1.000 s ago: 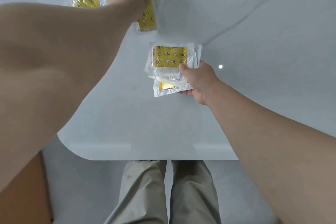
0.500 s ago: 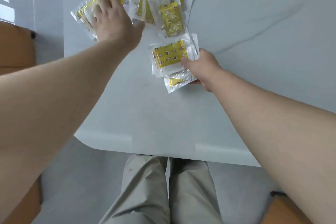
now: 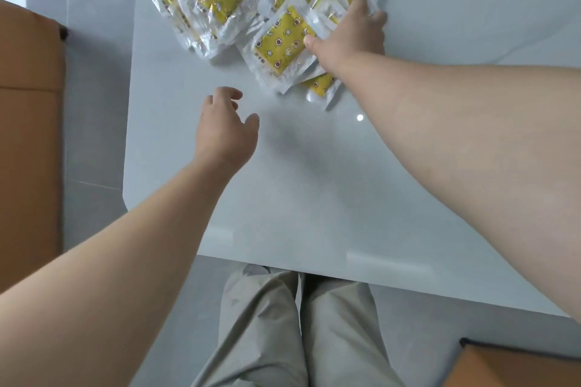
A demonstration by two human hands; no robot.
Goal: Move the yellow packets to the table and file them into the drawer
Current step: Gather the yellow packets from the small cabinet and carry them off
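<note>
White surface [image 3: 314, 198], yellow packets [image 3: 283, 38] heaped at 12 o'clock; right hand [image 3: 349, 34] fingers spread flat on heap, left hand [image 3: 224, 129] loose, empty. Tip: square stack first, wrappers look slippery.

Indoor room, home or office: glossy white table [image 3: 283, 198], tiled floor [image 3: 94, 110], tan chairs [image 3: 28, 135]
</note>
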